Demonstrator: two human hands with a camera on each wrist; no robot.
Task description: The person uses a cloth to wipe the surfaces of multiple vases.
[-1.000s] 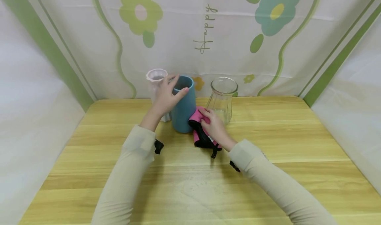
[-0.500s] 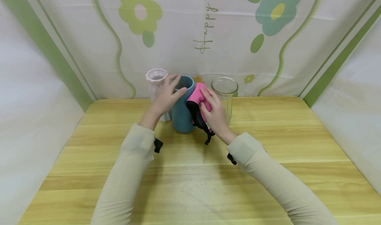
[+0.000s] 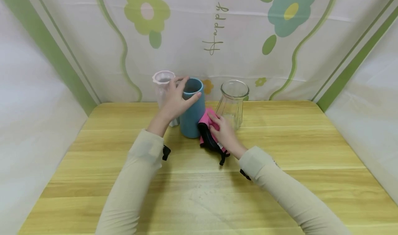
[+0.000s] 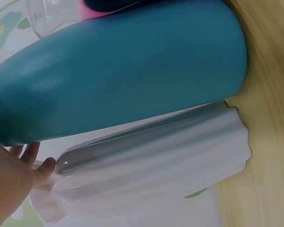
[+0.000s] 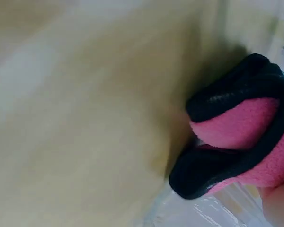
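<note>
A tall blue vase point(image 3: 191, 119) stands upright near the back of the table. My left hand point(image 3: 174, 102) holds it at the top, thumb across the near side of the rim and fingers at the left. In my right hand point(image 3: 225, 133) is a folded pink cloth with black edging point(image 3: 205, 133), pinched between thumb and fingers. The cloth lies against the vase's lower right side. In the right wrist view the pink fleecy cloth point(image 5: 236, 124) hangs in folds close over the table. Part of it is hidden behind the right hand.
A pale pink fluted vase point(image 3: 162, 88) stands left of the blue one, partly behind the left hand. To the right is a clear glass vase point(image 3: 234, 105). Behind the wooden table point(image 3: 199, 200) hangs a flower-printed curtain point(image 3: 192, 28).
The right hand carried the cloth up the side of the blue vase, then back down to its lower part. The left hand stays at the vase's top.
</note>
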